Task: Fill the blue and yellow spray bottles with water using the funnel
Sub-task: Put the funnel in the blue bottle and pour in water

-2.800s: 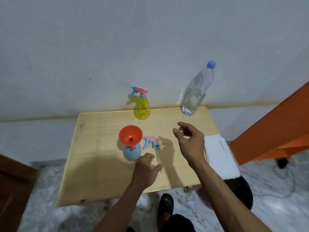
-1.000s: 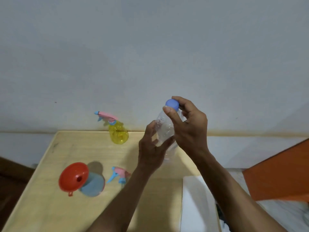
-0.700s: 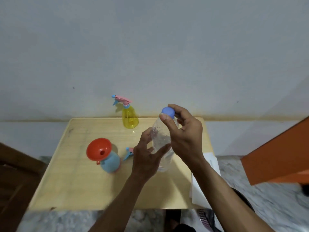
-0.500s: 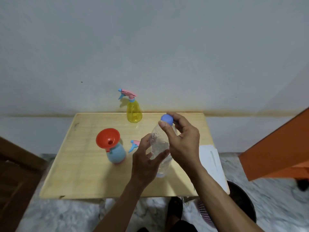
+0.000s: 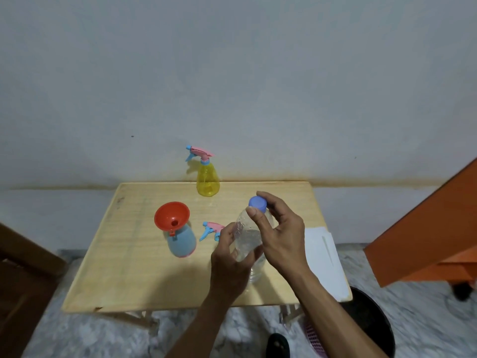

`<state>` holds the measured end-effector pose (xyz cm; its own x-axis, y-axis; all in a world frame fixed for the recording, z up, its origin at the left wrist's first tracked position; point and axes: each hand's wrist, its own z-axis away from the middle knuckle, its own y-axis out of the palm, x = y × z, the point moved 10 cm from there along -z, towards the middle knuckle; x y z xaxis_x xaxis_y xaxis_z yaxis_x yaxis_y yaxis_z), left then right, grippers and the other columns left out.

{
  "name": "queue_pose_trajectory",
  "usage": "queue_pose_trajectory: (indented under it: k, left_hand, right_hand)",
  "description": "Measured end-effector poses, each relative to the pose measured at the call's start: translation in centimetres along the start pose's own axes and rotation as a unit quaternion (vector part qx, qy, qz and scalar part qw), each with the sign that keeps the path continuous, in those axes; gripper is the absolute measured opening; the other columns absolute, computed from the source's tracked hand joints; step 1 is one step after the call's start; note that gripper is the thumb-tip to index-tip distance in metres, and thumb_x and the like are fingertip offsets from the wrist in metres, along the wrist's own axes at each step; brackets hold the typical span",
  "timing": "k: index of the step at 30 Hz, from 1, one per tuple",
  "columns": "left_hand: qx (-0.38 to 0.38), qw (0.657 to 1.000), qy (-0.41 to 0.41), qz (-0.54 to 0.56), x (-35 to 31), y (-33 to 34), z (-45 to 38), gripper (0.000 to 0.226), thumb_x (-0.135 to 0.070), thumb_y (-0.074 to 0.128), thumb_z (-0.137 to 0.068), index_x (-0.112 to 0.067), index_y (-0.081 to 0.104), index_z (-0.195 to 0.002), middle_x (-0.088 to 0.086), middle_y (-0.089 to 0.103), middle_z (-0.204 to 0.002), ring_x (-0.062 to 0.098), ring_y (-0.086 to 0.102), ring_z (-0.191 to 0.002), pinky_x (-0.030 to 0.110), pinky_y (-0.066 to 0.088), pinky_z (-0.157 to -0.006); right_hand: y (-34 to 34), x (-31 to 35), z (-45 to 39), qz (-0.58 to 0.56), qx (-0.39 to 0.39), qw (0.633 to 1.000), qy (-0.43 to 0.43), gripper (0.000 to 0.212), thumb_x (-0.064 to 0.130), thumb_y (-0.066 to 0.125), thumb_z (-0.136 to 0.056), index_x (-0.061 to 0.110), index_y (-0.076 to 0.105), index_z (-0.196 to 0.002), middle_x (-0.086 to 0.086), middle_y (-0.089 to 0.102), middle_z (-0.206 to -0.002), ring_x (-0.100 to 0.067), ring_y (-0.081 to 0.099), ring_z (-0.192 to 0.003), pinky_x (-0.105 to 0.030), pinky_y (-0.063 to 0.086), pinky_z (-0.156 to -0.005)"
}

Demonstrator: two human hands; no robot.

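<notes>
A clear plastic water bottle (image 5: 249,241) stands over the table's right half, gripped around its body by my left hand (image 5: 229,262). My right hand (image 5: 280,236) pinches the bottle's blue cap (image 5: 257,203) between thumb and fingers. The blue spray bottle (image 5: 181,241) stands mid-table with the red funnel (image 5: 172,215) seated in its neck. Its pink and blue spray head (image 5: 213,229) lies on the table just right of it, partly behind my left hand. The yellow spray bottle (image 5: 207,180), with its spray head on, stands at the table's far edge.
The wooden table (image 5: 124,257) stands against a grey wall. A white sheet (image 5: 325,259) lies at its right edge. An orange piece of furniture (image 5: 426,233) is to the right, a dark bin (image 5: 369,324) is below the table's right corner, and brown wooden furniture (image 5: 23,285) is at left.
My hands took the water bottle from the back of the table and brought it nearer. The view has tilted down, so more of the table and floor shows.
</notes>
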<state>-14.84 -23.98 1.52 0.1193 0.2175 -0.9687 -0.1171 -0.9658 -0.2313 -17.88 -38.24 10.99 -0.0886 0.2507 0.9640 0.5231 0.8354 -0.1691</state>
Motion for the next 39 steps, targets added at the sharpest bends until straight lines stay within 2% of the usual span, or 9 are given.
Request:
queue_pose_trajectory:
  k: [6,12,20,23,26,29,33,36,39]
  left_hand:
    - [-0.012,1.000,0.012,-0.001,-0.8,0.6,0.6,0.066,-0.046,0.077,-0.067,-0.026,0.053,-0.126,-0.012,0.065,-0.118,0.007,0.062,-0.110,0.042,0.056,-0.090]
    - [-0.011,1.000,0.026,0.000,-1.0,0.5,0.7,0.074,-0.046,0.078,-0.069,-0.024,0.050,-0.134,-0.010,0.063,-0.126,0.008,0.060,-0.118,0.040,0.054,-0.096]
    - [0.003,0.999,0.028,0.026,-0.8,0.5,0.5,0.057,-0.032,0.078,-0.075,-0.023,0.055,-0.126,-0.013,0.067,-0.116,0.010,0.064,-0.111,0.046,0.057,-0.089]
    - [0.004,0.999,0.033,0.028,-0.9,0.3,0.6,0.055,-0.026,0.081,-0.077,-0.025,0.056,-0.126,-0.017,0.067,-0.115,0.007,0.065,-0.110,0.044,0.058,-0.089]
    - [0.003,0.999,0.038,0.037,-1.2,0.5,0.6,0.054,-0.020,0.082,-0.078,-0.022,0.056,-0.126,-0.016,0.068,-0.113,0.006,0.064,-0.109,0.045,0.058,-0.088]
    - [-0.004,0.998,0.045,0.049,-1.6,0.7,0.5,0.053,-0.018,0.082,-0.079,-0.022,0.056,-0.125,-0.015,0.068,-0.113,0.006,0.064,-0.110,0.043,0.058,-0.089]
    - [-0.007,0.997,0.047,0.065,-1.9,1.2,0.2,0.055,-0.011,0.082,-0.080,-0.029,0.055,-0.125,-0.015,0.069,-0.114,0.007,0.065,-0.111,0.037,0.057,-0.091]
    - [-0.006,0.996,0.040,0.074,-1.8,1.2,0.2,0.054,-0.010,0.082,-0.080,-0.031,0.055,-0.122,-0.018,0.068,-0.113,0.006,0.065,-0.110,0.035,0.057,-0.091]
    - [0.007,0.997,0.045,0.070,-1.7,1.3,0.2,0.052,-0.012,0.081,-0.080,-0.029,0.055,-0.121,-0.018,0.068,-0.111,0.006,0.065,-0.108,0.039,0.057,-0.090]
  right_hand:
    - [-1.0,-0.4,0.0,0.007,-0.002,1.000,-0.005,0.031,0.030,0.079,-0.086,0.033,0.069,-0.115,0.016,0.073,-0.113,-0.007,0.067,-0.111,-0.030,0.053,-0.100]
    - [-1.4,-0.7,0.3,-0.028,-0.022,0.999,0.015,0.035,0.029,0.087,-0.077,0.026,0.068,-0.107,0.012,0.075,-0.103,-0.007,0.069,-0.104,-0.028,0.054,-0.096]
    - [-0.8,-0.2,0.1,0.045,0.001,0.999,-0.026,0.017,0.027,0.070,-0.094,0.031,0.064,-0.110,0.019,0.070,-0.105,-0.003,0.066,-0.100,-0.031,0.054,-0.086]
    - [-0.6,0.0,0.0,0.038,0.033,0.998,-0.028,0.021,0.027,0.069,-0.096,0.025,0.066,-0.116,0.015,0.070,-0.110,-0.006,0.066,-0.105,-0.031,0.054,-0.093]
    - [-1.1,-0.4,-0.3,-0.003,0.010,1.000,0.004,0.037,0.031,0.083,-0.082,0.023,0.063,-0.112,0.008,0.073,-0.106,-0.010,0.068,-0.106,-0.031,0.053,-0.097]
    - [-1.2,-0.7,-0.9,-0.009,0.002,1.000,0.015,0.032,0.030,0.083,-0.083,0.021,0.062,-0.105,0.003,0.074,-0.103,-0.015,0.069,-0.105,-0.041,0.054,-0.098]
    - [-1.0,-0.3,-1.3,0.022,0.030,0.999,-0.007,0.022,0.027,0.070,-0.095,0.020,0.064,-0.115,0.006,0.072,-0.110,-0.013,0.067,-0.109,-0.043,0.052,-0.101]
    - [-1.0,-0.3,-1.4,0.017,0.042,0.999,-0.010,0.027,0.028,0.072,-0.094,0.019,0.064,-0.118,0.005,0.072,-0.109,-0.011,0.068,-0.106,-0.038,0.053,-0.099]
    - [-1.4,-0.8,-1.2,-0.019,0.009,1.000,0.013,0.034,0.029,0.084,-0.082,0.021,0.063,-0.107,0.004,0.074,-0.101,-0.014,0.070,-0.102,-0.032,0.054,-0.094]
